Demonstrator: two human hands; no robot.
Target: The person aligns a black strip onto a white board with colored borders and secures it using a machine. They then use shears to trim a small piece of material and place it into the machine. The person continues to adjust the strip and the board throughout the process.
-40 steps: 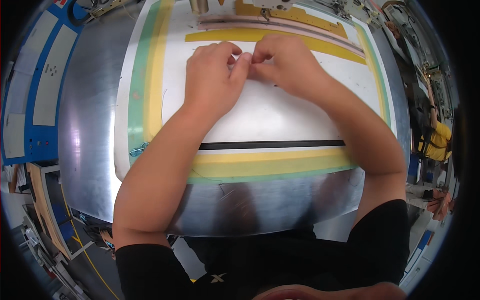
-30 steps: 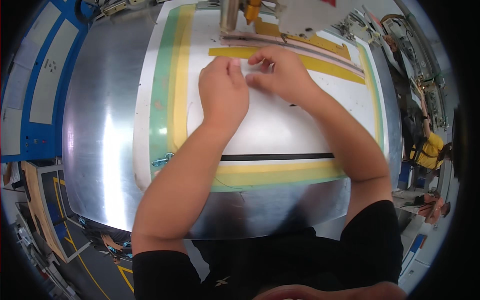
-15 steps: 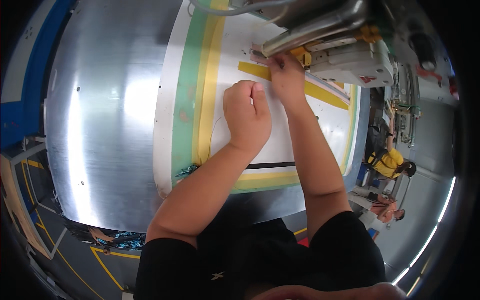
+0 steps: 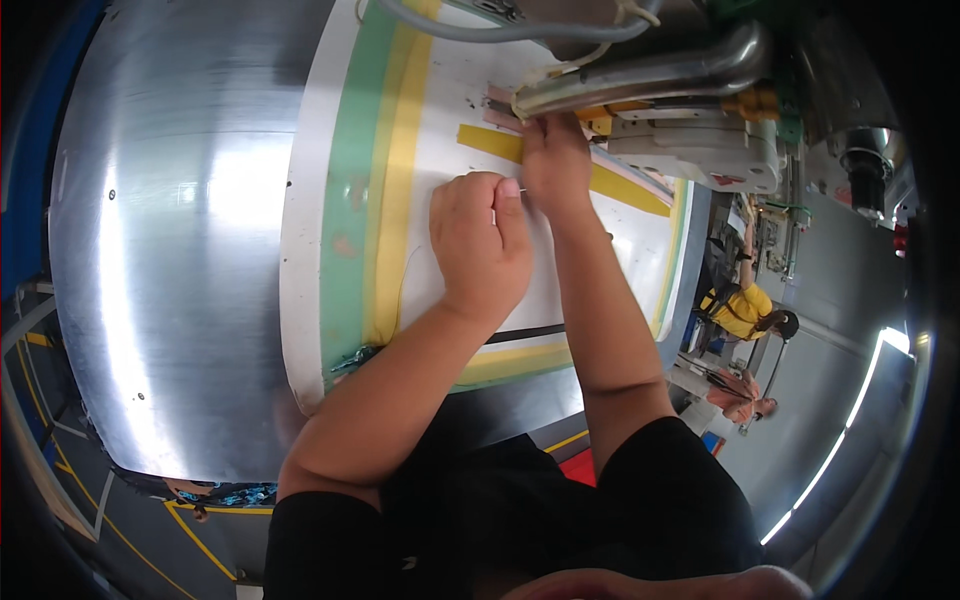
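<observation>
My left hand (image 4: 480, 245) is closed above the white board (image 4: 455, 90), its thumb pressed on the curled fingers. A thin pale tip shows just past the thumb; what it belongs to is hidden. Beside it, to the right and farther off, my right hand (image 4: 558, 170) reaches in under the bent metal tube (image 4: 640, 80) of a machine. Its fingers lie close together there, and whatever they pinch is hidden. A mustard-yellow strip (image 4: 490, 142) runs across the board beneath that hand. Pinkish strips (image 4: 503, 110) lie along the machine's edge.
Green tape (image 4: 340, 230) and yellow tape (image 4: 392, 180) border the board. A small teal tool (image 4: 352, 360) lies by my left forearm. The machine's white block (image 4: 700, 155) stands right of my hand, a grey cable (image 4: 520, 32) above. Metal tabletop (image 4: 200, 120) extends left. Two people work far right.
The view has shifted, so the board and machine sit farther left. My right fingers have straightened somewhat under the tube. My left hand stays closed.
</observation>
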